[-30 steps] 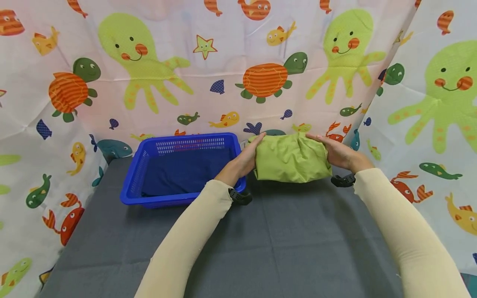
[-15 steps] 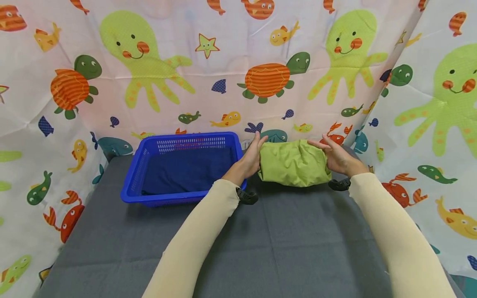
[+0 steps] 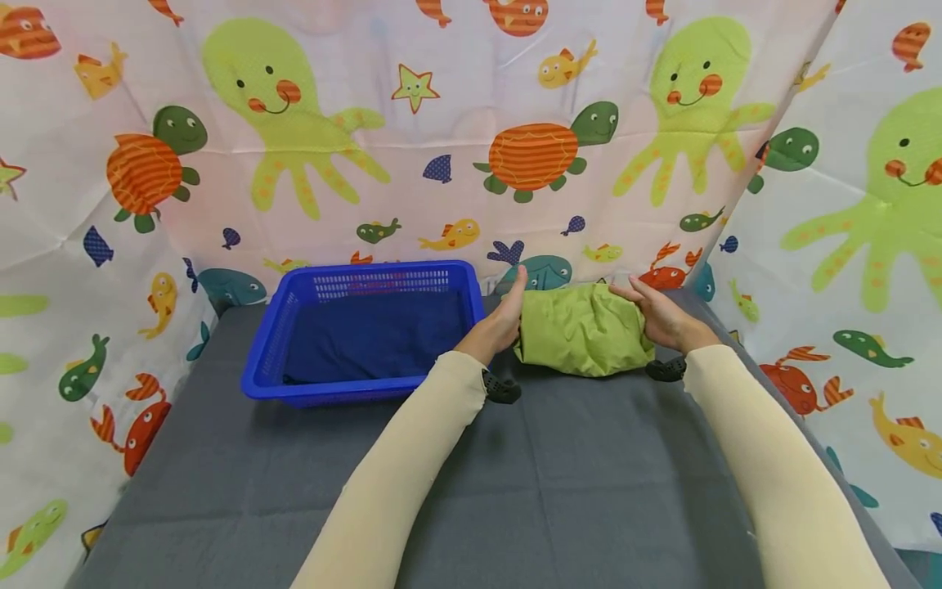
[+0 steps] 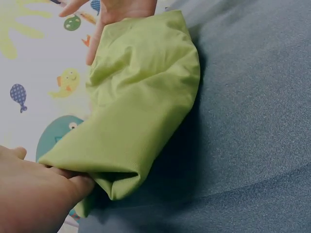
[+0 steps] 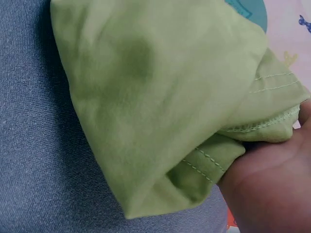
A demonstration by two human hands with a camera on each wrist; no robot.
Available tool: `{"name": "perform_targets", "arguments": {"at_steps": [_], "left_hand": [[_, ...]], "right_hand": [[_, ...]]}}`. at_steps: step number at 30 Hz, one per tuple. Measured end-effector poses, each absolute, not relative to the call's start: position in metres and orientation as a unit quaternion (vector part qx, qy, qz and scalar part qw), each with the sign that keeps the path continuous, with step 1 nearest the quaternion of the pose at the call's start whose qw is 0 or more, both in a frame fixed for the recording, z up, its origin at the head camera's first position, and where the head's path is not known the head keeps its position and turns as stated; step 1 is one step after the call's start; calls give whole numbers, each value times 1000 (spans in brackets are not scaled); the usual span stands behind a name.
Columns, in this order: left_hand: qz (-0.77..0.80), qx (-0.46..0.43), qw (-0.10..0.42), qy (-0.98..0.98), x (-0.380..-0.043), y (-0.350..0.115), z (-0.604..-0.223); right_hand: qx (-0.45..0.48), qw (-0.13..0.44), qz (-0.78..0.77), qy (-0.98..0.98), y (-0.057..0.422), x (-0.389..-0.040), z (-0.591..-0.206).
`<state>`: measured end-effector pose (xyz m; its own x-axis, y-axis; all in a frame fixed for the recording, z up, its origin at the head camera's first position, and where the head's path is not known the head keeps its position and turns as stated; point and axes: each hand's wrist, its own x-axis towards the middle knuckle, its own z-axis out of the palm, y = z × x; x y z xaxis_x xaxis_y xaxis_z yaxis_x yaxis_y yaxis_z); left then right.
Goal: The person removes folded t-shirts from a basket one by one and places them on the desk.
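Observation:
A folded lime-green garment (image 3: 585, 331) lies in a soft bundle toward the back of the grey-covered table (image 3: 574, 483). At its left end is my left hand (image 3: 499, 325), fingers straight and thumb raised. In the left wrist view its fingertips are tucked under the folded edge, partly hidden. My right hand (image 3: 668, 321) rests against the opposite end, fingers extended along the top and side. Stitched hems show in the right wrist view, where the folded layers of the garment (image 5: 146, 97) meet the right hand (image 5: 274, 187).
A blue plastic basket (image 3: 253, 380) with slotted walls stands just left of my left hand. Folded navy cloth (image 3: 379, 337) lies inside it. A sea-animal curtain (image 3: 456, 123) hangs behind the table and along both sides.
The green bundle has come down slightly and a little nearer. My left hand has shifted right with it and its fingers have straightened; the right hand stays at the other end.

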<state>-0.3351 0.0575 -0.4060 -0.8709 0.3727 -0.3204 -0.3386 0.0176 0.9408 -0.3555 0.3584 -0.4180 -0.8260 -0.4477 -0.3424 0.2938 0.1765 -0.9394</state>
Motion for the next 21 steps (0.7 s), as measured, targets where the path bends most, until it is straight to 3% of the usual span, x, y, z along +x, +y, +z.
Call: {"name": "perform_targets", "arguments": {"at_steps": [15,21], "left_hand": [[657,-16,217,722,-330,57,-393],[647,5,212,733,-323,52,-380]], "right_hand": [[-50,299,-508,806,369,-353,-411],[-36,270,-483,832,367,-350,-392]]}}
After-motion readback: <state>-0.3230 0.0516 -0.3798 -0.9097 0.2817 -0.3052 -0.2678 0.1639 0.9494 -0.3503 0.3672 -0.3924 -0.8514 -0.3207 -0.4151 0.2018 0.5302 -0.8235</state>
